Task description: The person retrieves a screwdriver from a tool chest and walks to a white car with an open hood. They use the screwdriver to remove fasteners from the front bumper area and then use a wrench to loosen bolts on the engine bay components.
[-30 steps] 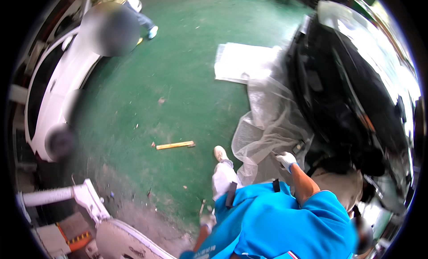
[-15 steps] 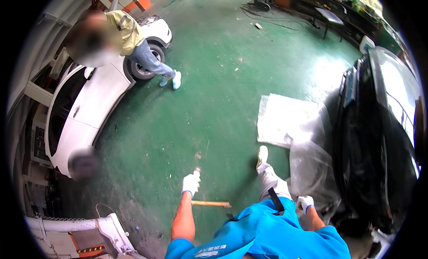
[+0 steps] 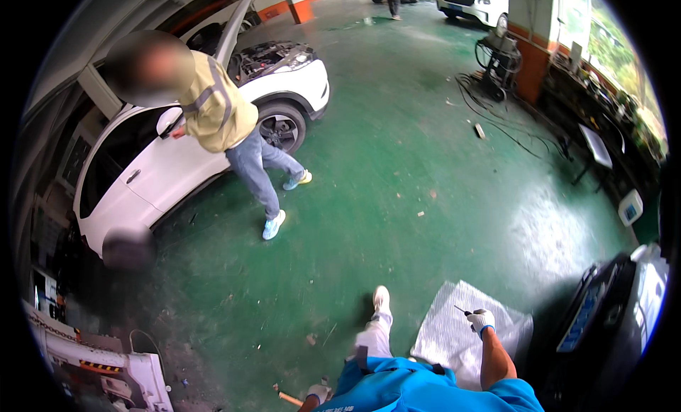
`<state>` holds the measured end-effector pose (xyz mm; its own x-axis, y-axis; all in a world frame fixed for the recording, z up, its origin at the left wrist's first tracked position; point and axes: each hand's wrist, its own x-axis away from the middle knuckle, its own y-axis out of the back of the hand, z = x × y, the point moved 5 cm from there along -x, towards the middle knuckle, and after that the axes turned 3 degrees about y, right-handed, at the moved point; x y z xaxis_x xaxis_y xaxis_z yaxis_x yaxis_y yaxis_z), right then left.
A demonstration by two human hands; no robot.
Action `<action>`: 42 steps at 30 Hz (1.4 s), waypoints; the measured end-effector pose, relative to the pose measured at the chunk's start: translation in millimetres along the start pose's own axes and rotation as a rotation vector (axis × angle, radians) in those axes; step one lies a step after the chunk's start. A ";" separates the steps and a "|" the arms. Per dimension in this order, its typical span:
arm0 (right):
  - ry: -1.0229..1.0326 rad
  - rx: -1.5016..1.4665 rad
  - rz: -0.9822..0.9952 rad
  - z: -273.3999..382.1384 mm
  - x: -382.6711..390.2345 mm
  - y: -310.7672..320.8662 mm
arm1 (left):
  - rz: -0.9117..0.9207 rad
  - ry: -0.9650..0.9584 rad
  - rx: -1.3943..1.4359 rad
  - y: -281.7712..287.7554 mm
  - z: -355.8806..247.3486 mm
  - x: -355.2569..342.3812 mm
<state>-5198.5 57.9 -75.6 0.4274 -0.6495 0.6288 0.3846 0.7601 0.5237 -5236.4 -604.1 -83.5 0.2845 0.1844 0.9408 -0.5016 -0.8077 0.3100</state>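
At the lower edge, my left hand (image 3: 320, 393), in a white glove, is closed beside my blue shirt. A small greyish piece juts from its upper side; I cannot make out what it is. Close to that wrist shows a wooden handle (image 3: 289, 398), its remainder hidden by my forearm; whether the hand grips it is unclear. My right hand (image 3: 482, 320), gloved in white with a blue cuff, is closed round a screwdriver (image 3: 463, 311) with a dark handle. Its thin shaft points up and to the left. Beneath that hand lies a whitish plastic sheet (image 3: 447, 327) on the green floor.
A person (image 3: 220, 114) in a yellow jacket stands beside a white car (image 3: 152, 178) with its hood raised. A dark car part (image 3: 589, 320) stands at the right. Cables (image 3: 496, 117) trail from a wheeled machine (image 3: 496, 61). A white lift base (image 3: 152, 376) sits lower left.
The view has tilted up and swung. My right hand has come forward from my side, showing the screwdriver. My left hand has dropped back toward the lower edge. The other person has stepped nearer.
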 end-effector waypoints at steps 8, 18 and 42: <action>-0.034 -0.327 0.011 199.5 -167.9 -50.0 | -0.167 -0.241 -0.287 36.6 -337.9 -112.8; -0.451 -0.373 -0.091 273.0 -313.2 -44.4 | -0.132 -0.713 0.082 174.1 -959.3 -83.5; 0.178 -0.295 0.111 1160.5 -1042.9 -71.2 | 0.091 -0.055 0.099 79.0 -1447.0 -301.0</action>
<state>-6621.2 702.1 -101.7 0.6057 -0.5758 0.5492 0.5362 0.8053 0.2530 -6543.9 86.9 -143.4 0.2869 0.0792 0.9547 -0.4451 -0.8714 0.2061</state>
